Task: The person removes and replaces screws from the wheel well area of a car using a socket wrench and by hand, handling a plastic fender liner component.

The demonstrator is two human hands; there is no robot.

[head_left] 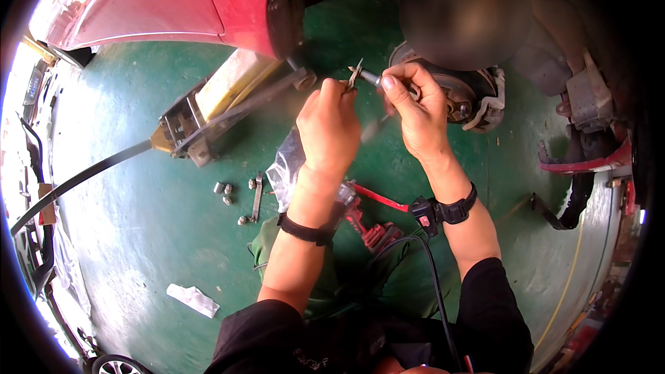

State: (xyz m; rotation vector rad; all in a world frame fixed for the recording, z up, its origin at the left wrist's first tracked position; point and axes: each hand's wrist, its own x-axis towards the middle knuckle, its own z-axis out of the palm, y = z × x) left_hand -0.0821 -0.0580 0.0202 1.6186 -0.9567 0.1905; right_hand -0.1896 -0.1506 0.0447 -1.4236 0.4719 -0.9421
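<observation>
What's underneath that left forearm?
Clear plastic shows past its left edge and part of a red power tool past its right. Whatever lies directly behind the left forearm is covered, so I can't tell.

Glare from the left whitens the floor (131,194).

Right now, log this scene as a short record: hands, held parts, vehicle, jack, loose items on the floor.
Left hand: pinching a thin metal piece
Right hand: gripping a grey cylindrical part
Contact between held parts: cannot tell
Vehicle: red body panel, upper left
Jack: floor jack with yellow beam, left of the hands
Floor: green; small metal nuts, red power tool, white scrap
</observation>
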